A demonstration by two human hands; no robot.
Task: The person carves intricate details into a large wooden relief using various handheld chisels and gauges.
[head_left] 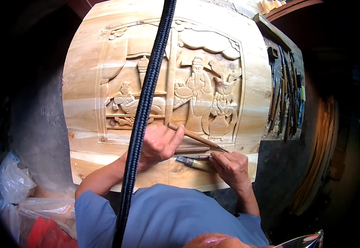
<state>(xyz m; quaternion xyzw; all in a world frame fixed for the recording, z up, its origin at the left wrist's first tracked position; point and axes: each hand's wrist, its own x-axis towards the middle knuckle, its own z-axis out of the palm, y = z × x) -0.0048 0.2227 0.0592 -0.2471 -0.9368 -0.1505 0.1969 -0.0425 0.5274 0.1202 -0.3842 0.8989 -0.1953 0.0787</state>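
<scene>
A relief-carved wooden panel (246,82) lies before me, with robed figures, draped curtains and a vase inside a framed border. Close to its near edge, my left hand (160,144) is closed around the wooden handle of a carving chisel (196,137), which slants down to the right. The dark metal end of that chisel reaches my right hand (232,166), whose fingers are curled; what they grip is hidden. Beside those fingers lie a flat-bladed chisel (200,165) with a pale handle and a slim dark tool (192,157). A brown wooden handle (192,149) rests just beyond them.
On the right, a side board (277,130) bears several carving tools (286,91) in a row. Long wooden strips (318,153) stand farther right. Plastic bags (14,186) and a red item (49,233) lie lower left. A black braided cord (149,87) crosses the view.
</scene>
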